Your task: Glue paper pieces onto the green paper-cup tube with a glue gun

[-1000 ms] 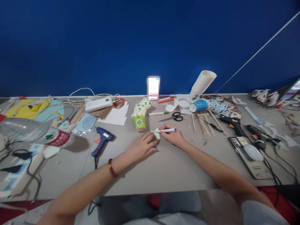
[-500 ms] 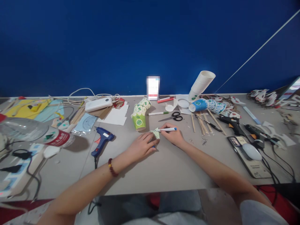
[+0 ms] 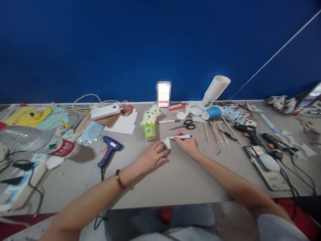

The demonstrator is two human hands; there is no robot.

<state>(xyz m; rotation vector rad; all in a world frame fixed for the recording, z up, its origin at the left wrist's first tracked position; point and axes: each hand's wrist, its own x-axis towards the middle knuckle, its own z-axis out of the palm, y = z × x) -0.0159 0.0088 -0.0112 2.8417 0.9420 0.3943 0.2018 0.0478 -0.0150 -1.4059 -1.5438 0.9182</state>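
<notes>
My right hand [image 3: 187, 145] is closed around a white marker pen with a blue end [image 3: 184, 137], held nearly level above the table. The pen's tip is at a small pale piece with green lines [image 3: 167, 142]. My left hand [image 3: 154, 154] has its fingers bent over the left side of that piece and pins it to the table. Something small and blue shows beneath the left fingers; most of it is hidden. Just beyond the hands lies a joined pair of green and white patterned paper cups [image 3: 149, 130]. Black-handled scissors [image 3: 188, 125] and a green-capped marker [image 3: 170, 121] rest behind.
To the left are a blue glue gun [image 3: 109, 151], a plastic bottle [image 3: 60, 146] and a power strip [image 3: 22, 182]. To the right are wooden sticks [image 3: 216, 134], a blue paper cup [image 3: 212, 112], a stack of cups [image 3: 217, 90], and a phone [image 3: 265, 172] under a white mouse [image 3: 269, 162].
My right hand has shifted slightly to the right with the marker pen, uncovering more of the pale piece. My left hand has stayed in place.
</notes>
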